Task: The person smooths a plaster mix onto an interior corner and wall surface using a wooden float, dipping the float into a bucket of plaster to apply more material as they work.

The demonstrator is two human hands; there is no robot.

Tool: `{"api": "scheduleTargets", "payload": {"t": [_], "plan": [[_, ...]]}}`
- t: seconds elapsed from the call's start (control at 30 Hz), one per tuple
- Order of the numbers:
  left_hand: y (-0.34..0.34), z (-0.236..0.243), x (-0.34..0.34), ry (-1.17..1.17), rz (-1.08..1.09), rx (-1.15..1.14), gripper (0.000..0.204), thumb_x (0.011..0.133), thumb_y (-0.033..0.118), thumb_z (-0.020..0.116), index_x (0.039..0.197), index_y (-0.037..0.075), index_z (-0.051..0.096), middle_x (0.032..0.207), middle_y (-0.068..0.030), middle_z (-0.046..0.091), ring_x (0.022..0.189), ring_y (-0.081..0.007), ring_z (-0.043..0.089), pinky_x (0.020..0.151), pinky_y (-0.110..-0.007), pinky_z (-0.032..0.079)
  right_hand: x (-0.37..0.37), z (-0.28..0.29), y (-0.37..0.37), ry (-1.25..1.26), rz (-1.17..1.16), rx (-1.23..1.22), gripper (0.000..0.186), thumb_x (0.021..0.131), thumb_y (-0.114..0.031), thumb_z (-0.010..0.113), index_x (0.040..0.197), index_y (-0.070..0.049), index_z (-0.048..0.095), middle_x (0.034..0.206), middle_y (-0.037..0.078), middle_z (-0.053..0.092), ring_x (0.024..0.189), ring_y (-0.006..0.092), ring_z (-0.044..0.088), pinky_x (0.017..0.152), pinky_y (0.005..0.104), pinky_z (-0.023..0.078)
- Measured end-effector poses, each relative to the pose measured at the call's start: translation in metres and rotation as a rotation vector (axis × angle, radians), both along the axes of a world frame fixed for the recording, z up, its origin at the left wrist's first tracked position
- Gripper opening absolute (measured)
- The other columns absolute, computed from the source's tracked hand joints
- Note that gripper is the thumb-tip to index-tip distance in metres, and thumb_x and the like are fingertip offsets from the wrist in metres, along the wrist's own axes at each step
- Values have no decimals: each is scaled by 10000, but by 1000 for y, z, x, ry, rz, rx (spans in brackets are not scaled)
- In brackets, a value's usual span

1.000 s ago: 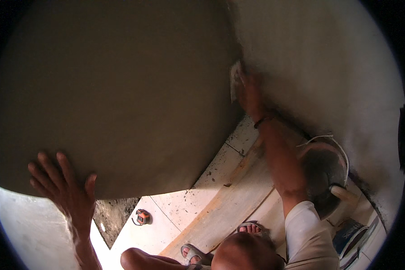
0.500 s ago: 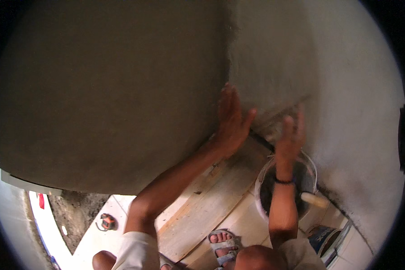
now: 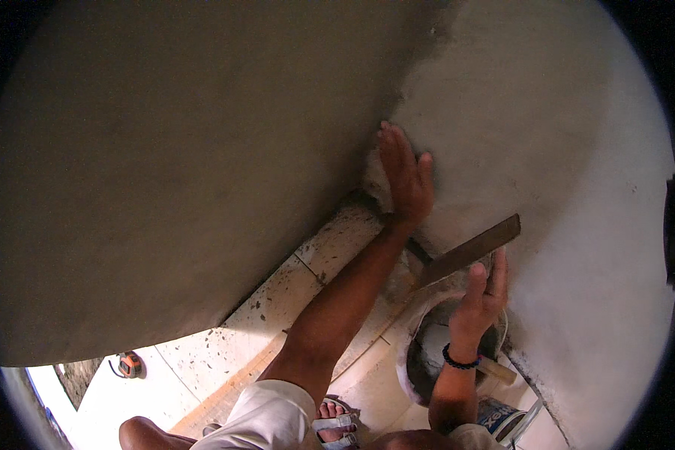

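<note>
My left hand (image 3: 408,176) lies flat, fingers stretched and thumb apart, at the corner where the dark plastered wall (image 3: 202,165) meets the lighter plastered wall (image 3: 502,135). It seems to rest on the surface and holds nothing. Lower and to the right, my right hand (image 3: 478,304) is raised above a bucket, its fingers pointing upward behind a long flat grey-brown strip (image 3: 469,251), which looks like a plastering float seen nearly edge-on. The strip slants up to the right beside the lighter wall. The exact grip on it is partly hidden.
Under my right forearm stands a round bucket (image 3: 403,360) with grey material inside; a pale wooden handle (image 3: 496,369) sticks out at its rim. A blue container (image 3: 495,414) is behind it. An orange-and-black tape measure (image 3: 130,364) lies on the tiled floor (image 3: 225,352), which has scattered dark crumbs.
The view has shifted. My right hand and the flat strip have come down together towards the bucket. My left hand stays flat at the corner, now slightly further right.
</note>
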State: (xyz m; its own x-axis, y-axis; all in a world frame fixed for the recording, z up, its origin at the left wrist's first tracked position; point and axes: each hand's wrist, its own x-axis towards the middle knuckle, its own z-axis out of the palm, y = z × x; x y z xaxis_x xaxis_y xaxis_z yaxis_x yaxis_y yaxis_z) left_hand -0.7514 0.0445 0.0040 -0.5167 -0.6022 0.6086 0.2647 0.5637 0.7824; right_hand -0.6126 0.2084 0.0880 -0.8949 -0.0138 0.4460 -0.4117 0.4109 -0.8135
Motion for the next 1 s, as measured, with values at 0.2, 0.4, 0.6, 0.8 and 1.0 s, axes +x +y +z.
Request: {"api": "scheduleTargets", "payload": {"t": [0.2, 0.4, 0.6, 0.8, 1.0], "plan": [[-7, -12, 7, -35, -43, 47, 676, 1034, 375, 291, 1505, -40, 39, 1567, -284, -3, 1448, -461, 8, 1166, -541, 23, -2, 10, -15, -40, 81, 15, 631, 939, -388, 616, 1324, 96, 486, 1196, 163, 618, 936, 147, 594, 779, 273, 480], [-9, -23, 14, -133, -51, 62, 749, 1018, 499, 244, 1509, -20, 19, 1563, -282, 14, 1436, -484, 57, 1159, -567, 94, -2, 16, -27, 21, 148, 22, 647, 929, -410, 627, 1330, 80, 492, 1160, 130, 629, 787, 95, 554, 680, 242, 459], [-2, -33, 16, -141, -70, 144, 764, 1013, 507, 247, 1507, -26, 10, 1562, -287, -8, 1435, -486, 32, 1164, -551, 76, 5, 15, -20, 21, 142, 49, 640, 917, -421, 640, 1307, 73, 524, 1134, 113, 630, 746, 87, 522, 635, 222, 426], [3, -29, 11, -165, -74, 313, 838, 989, 571, 249, 1498, -56, 20, 1561, -291, -1, 1449, -450, 27, 1168, -537, 81, 17, 23, -10, 17, 112, 117, 620, 909, -410, 653, 1291, 67, 545, 1131, 103, 632, 750, 83, 504, 638, 209, 405], [-6, -32, 19, -278, -83, 319, 905, 959, 634, 268, 1496, -62, 55, 1557, -289, 62, 1441, -450, 98, 1157, -538, 112, 26, 24, -8, 2, 136, 105, 598, 913, -389, 652, 1283, 69, 549, 1144, 126, 638, 796, 107, 535, 688, 235, 434]]}}
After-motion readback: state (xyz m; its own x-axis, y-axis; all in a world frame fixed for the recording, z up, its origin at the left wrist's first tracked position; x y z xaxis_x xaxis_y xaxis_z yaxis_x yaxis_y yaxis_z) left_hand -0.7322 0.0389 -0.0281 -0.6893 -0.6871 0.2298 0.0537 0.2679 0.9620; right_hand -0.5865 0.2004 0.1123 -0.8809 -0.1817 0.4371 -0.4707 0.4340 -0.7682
